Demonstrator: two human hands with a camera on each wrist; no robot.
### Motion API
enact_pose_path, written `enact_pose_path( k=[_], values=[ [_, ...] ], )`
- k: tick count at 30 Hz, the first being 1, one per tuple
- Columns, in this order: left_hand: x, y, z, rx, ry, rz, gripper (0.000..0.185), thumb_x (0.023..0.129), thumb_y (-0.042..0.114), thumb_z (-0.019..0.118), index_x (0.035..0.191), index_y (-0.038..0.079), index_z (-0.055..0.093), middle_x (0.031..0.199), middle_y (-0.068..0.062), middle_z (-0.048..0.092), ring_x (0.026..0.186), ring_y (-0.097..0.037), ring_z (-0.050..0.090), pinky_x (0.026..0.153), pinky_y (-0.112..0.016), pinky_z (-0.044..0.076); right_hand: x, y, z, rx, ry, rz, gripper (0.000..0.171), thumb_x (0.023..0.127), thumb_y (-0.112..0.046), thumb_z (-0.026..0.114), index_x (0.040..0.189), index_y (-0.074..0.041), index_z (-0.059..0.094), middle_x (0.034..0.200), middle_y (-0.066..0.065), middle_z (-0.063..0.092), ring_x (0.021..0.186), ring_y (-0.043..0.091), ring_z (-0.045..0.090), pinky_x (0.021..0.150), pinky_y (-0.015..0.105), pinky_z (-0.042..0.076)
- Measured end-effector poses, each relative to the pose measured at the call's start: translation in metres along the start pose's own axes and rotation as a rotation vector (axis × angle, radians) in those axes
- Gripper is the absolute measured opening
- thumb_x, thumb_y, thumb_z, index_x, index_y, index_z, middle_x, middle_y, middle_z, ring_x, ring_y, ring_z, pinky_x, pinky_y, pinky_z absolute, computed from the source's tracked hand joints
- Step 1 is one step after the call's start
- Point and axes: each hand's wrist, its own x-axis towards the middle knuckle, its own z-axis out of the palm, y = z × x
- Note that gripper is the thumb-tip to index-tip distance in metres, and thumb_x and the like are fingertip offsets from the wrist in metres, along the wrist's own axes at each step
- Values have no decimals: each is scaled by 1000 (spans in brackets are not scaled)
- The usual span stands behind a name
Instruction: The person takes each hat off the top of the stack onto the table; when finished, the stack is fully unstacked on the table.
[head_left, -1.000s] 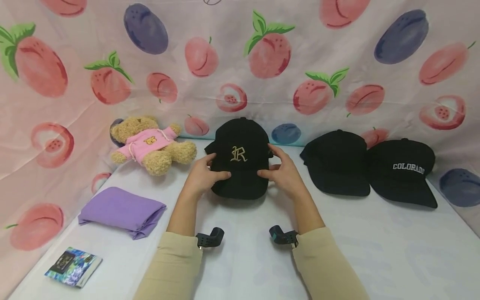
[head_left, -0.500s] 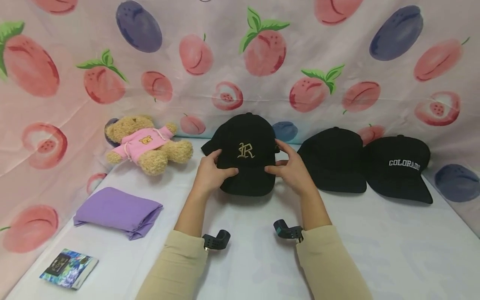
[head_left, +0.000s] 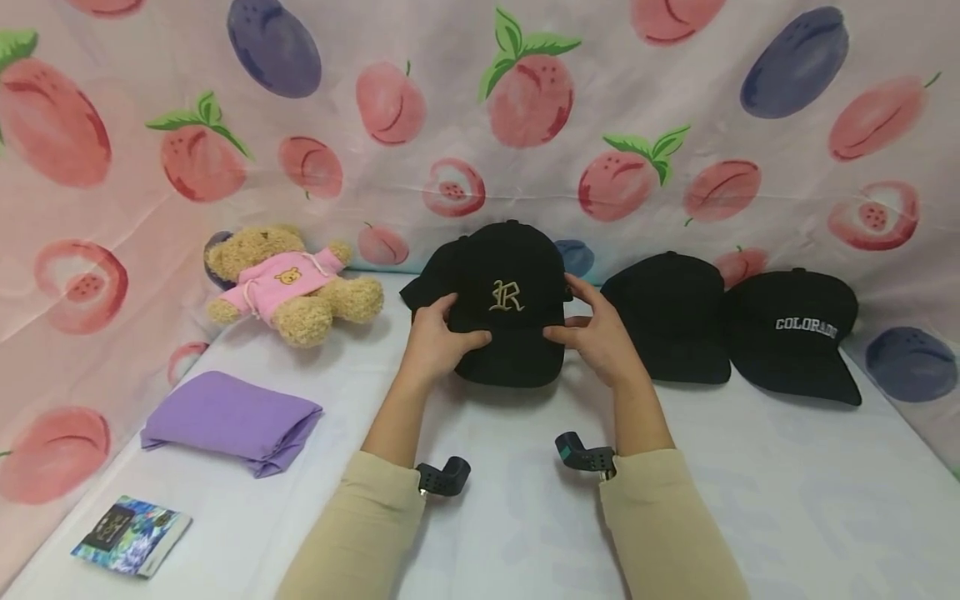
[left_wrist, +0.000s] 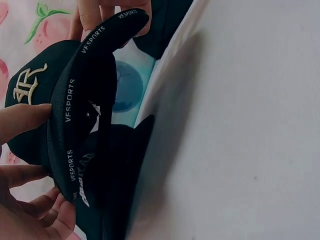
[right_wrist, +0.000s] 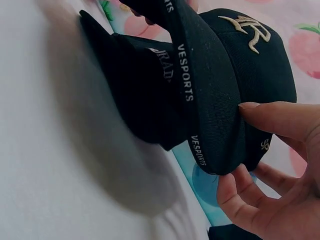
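Note:
Both hands hold a black baseball cap (head_left: 508, 262) with a gold letter R on its front. My left hand (head_left: 438, 342) has its thumb on top of the brim's left side and its fingers curled under the edge. On the other side, my right hand (head_left: 600, 337) pinches the brim between thumb and fingers. The wrist views show the brim's printed edge facing down, above the tabletop. Behind the held cap is another black cap (head_left: 431, 271), mostly hidden; part of its white lettering shows in the right wrist view, where this rear cap (right_wrist: 145, 95) lies on the table.
Two more black caps stand at right: a plain one (head_left: 663, 325) and one lettered COLORADO (head_left: 791, 312). Left are a teddy bear (head_left: 303, 321) in pink, a folded purple cloth (head_left: 225, 421) and a small patterned book (head_left: 142, 537). Fruit-printed fabric (head_left: 420, 50) hangs behind the white table (head_left: 517, 533).
Both hands have moved the R cap to the right and slightly up in the view, so more of the cap behind shows at its left. The head view has shifted a little.

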Motion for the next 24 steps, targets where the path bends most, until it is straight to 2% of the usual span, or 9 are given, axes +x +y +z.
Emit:
enact_pose_path(
  k=[13,24],
  values=[
    [4,3,23,54,7,23,84,85,27,82,157,6,43,160,-25,36,149,-41,36,122,-53,33,-3,10,-14,48,19,6,97,88,-3,78,165,-34,27,172,4,21,130,35,50,85,25,53],
    [11,2,39,53,23,17,83,85,26,82,157,8,44,156,-27,38,144,-45,36,120,-54,35,3,20,-23,22,18,38,96,89,-5,77,165,-31,25,172,7,20,136,33,49,87,29,55]
  ],
)
